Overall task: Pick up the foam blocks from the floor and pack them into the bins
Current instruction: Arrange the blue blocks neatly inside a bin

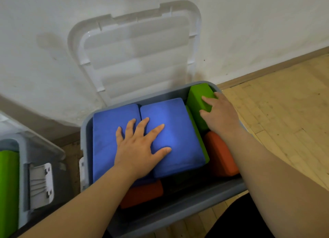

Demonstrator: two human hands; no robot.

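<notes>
Lid [137, 50] behind bin [178, 208], left grip [140, 148] spread on blue blocks [179, 136], right grip [220, 116] holding green block [196, 98]

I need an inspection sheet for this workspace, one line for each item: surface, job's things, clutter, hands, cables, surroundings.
Surface: wooden floor, pale planks.
Job's things: grey bin holds two blue blocks lying flat on top, an upright green block in its far right corner, and orange blocks lower down.
Clutter: nothing seen.
Hands: left hand lies flat, fingers spread, across both blue blocks; right hand grips the upright green block.
Cables: nothing seen.
Surroundings: clear lid stands open against the white wall; second bin at the left holds another green block.
</notes>
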